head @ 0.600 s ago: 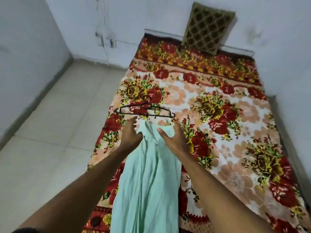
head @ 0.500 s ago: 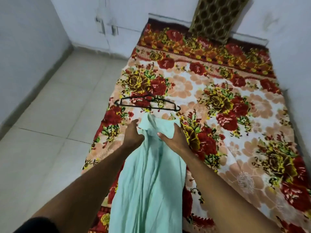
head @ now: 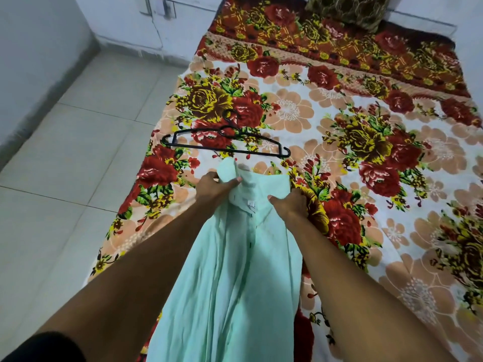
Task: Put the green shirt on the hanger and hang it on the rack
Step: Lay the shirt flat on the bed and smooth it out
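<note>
A pale green shirt (head: 235, 270) hangs lengthwise from my two hands over the near edge of the bed, collar end away from me. My left hand (head: 213, 188) grips its left collar area, fingers closed on the cloth. My right hand (head: 290, 202) holds the right shoulder part of the shirt. A black plastic hanger (head: 224, 142) lies flat on the floral bedspread just beyond the collar, hook pointing away from me, touching neither hand. No rack is in view.
The bed carries a red, yellow and peach floral bedspread (head: 366, 178). A brown patterned pillow (head: 347, 9) leans against the far wall. Pale floor tiles (head: 78, 152) lie to the left, bounded by white walls.
Both hands have drawn the shirt's collar end back toward me, away from the hanger, and spread it wider. The view has tilted down and moved closer to the bed.
</note>
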